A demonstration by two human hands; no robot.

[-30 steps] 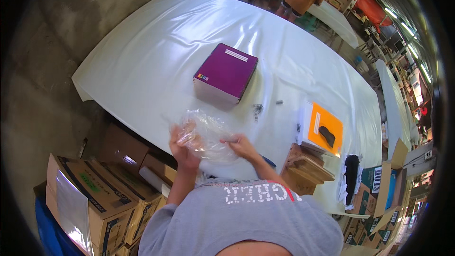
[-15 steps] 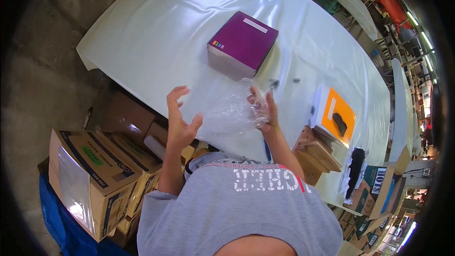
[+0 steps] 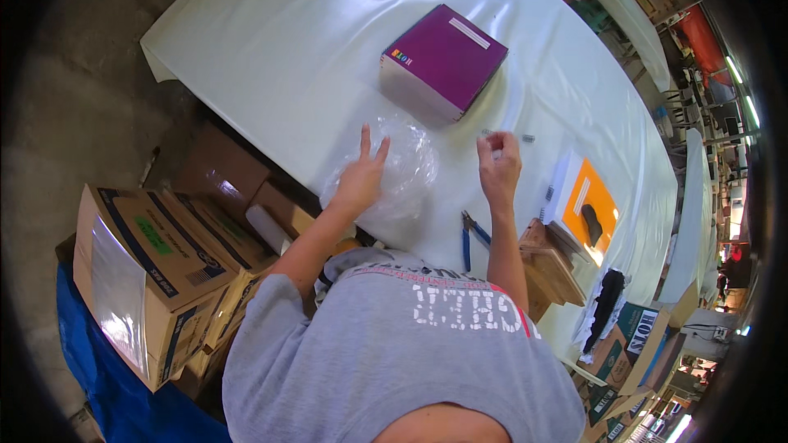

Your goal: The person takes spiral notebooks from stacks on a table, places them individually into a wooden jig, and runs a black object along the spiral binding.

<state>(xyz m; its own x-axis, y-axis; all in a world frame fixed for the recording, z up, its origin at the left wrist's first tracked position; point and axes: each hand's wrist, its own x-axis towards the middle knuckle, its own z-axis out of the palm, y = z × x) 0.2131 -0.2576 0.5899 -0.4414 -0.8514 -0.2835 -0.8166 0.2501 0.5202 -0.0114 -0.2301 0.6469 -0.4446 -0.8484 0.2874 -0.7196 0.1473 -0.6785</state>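
My left hand (image 3: 359,179) lies on a crumpled sheet of clear plastic (image 3: 410,156), its fingers stretched out and apart. To the right, my right hand (image 3: 499,166) has its fingertips pinched together at a few small dark wire coils (image 3: 486,132); what it holds, if anything, is hidden. Another short coil (image 3: 529,139) lies just right of it. Beyond the plastic sits a thick stack of purple-covered notebooks (image 3: 447,57). Blue-handled pliers (image 3: 466,242) lie near my right forearm, partly covered by it.
White sheeting covers the table (image 3: 271,57). At right are orange-covered notebooks (image 3: 587,205) with a black object (image 3: 590,226) on top, beside wooden blocks (image 3: 550,262). Cardboard boxes (image 3: 156,254) stand at lower left; an opened carton (image 3: 636,344) is at lower right.
My right hand has left the plastic and moved right to the coils, its fingers closing. My left hand has come forward onto the plastic, which is now lower and flatter. The pliers have come into view.
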